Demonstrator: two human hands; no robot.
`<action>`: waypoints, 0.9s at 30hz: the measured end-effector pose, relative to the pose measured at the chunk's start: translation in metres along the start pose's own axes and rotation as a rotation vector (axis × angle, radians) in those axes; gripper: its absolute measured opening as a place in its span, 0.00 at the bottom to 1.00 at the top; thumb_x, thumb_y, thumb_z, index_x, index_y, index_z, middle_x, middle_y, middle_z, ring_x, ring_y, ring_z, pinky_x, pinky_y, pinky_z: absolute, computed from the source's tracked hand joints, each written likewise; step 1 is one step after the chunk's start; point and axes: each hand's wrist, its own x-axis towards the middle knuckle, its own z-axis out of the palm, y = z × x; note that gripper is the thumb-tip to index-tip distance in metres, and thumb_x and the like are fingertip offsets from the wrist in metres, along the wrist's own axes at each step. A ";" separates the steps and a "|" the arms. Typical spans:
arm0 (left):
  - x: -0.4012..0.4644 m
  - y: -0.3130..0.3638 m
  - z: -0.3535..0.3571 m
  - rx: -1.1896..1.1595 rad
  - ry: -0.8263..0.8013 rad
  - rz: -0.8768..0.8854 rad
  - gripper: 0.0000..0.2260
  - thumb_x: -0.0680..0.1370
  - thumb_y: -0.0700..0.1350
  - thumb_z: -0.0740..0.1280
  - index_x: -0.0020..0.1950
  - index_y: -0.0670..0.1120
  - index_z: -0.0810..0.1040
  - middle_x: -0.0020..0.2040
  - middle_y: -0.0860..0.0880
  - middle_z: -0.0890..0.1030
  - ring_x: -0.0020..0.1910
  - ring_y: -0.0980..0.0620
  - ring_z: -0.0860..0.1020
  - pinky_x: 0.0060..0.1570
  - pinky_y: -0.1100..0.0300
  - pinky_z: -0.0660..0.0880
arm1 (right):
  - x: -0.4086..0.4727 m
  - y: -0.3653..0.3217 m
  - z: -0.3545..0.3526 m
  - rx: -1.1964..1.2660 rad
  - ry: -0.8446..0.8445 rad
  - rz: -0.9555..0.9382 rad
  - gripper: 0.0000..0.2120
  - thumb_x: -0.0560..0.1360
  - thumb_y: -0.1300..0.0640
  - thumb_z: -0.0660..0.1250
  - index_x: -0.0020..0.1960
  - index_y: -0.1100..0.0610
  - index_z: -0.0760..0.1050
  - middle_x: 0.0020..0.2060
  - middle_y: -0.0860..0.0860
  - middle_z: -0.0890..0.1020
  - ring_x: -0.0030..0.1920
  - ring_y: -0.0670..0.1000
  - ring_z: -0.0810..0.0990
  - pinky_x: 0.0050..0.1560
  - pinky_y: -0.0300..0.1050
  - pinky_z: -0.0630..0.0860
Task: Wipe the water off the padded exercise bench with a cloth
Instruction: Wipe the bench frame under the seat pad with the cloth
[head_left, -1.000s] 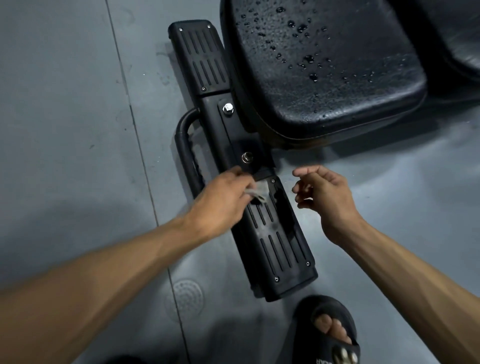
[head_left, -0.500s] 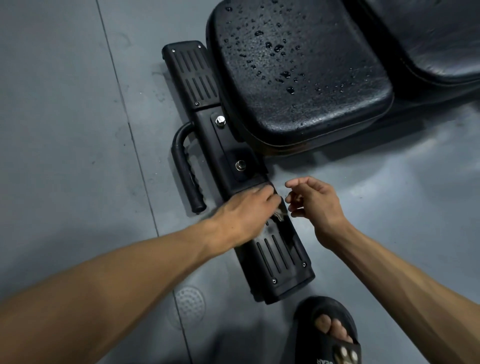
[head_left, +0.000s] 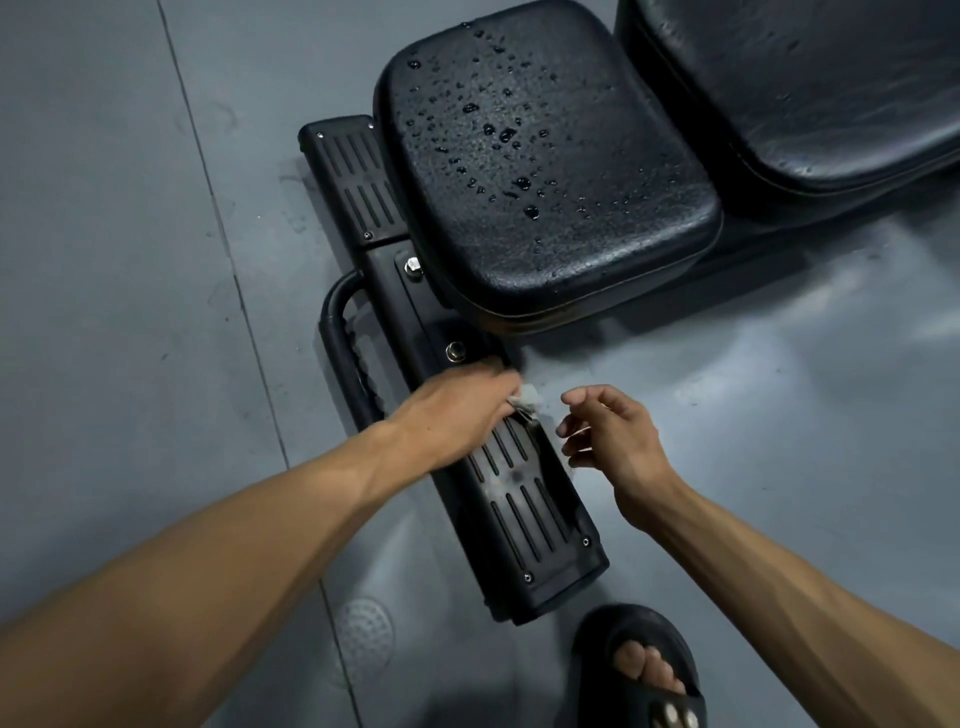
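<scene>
Two hands work low over the bench foot, well short of the wet pad. Nearest you, your foot in a black slipper (head_left: 641, 670) stands on the grey floor (head_left: 130, 312), just right of the near end of the slotted foot plate (head_left: 524, 499); a round floor drain (head_left: 363, 631) lies to its left.

Beyond that, your left hand (head_left: 457, 410) lies over the plate with its fingers curled round a small pale cloth (head_left: 527, 402), of which only a crumpled corner shows past the knuckles. The grip looks like a pick-up, the cloth probably having lain on the plate within easy reach.

Your right hand (head_left: 608, 436) hovers just right of the cloth, apart from it, fingers loosely bent and spread, holding nothing; it seems placed to take or unfold the cloth.

Left of the plate a curved carry handle (head_left: 337, 332) projects from the frame.

Farther off, the seat pad (head_left: 545, 171) is beaded with water drops (head_left: 504, 132), thickest near its middle, so wiping is not yet begun. At far right a second pad (head_left: 810, 78) shows faint wet marks only.
</scene>
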 end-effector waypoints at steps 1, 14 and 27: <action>-0.001 -0.003 -0.003 -0.026 0.018 -0.051 0.05 0.83 0.48 0.64 0.55 0.48 0.76 0.50 0.52 0.75 0.50 0.49 0.76 0.47 0.56 0.70 | -0.001 -0.001 -0.002 0.005 -0.001 -0.009 0.10 0.81 0.65 0.59 0.54 0.60 0.78 0.35 0.55 0.81 0.31 0.51 0.77 0.33 0.43 0.74; -0.052 0.019 -0.036 -1.056 0.165 -0.167 0.11 0.78 0.45 0.71 0.58 0.42 0.82 0.52 0.39 0.84 0.49 0.49 0.82 0.53 0.58 0.78 | -0.032 -0.035 -0.002 0.289 -0.696 -0.027 0.23 0.76 0.56 0.65 0.69 0.62 0.75 0.50 0.51 0.85 0.52 0.49 0.83 0.64 0.52 0.76; -0.061 0.051 -0.060 -1.004 0.304 -0.143 0.09 0.78 0.48 0.68 0.55 0.46 0.83 0.44 0.44 0.86 0.39 0.48 0.85 0.41 0.59 0.80 | -0.053 -0.077 -0.061 0.108 0.023 -0.649 0.04 0.76 0.61 0.70 0.46 0.56 0.75 0.42 0.51 0.82 0.38 0.49 0.76 0.37 0.42 0.74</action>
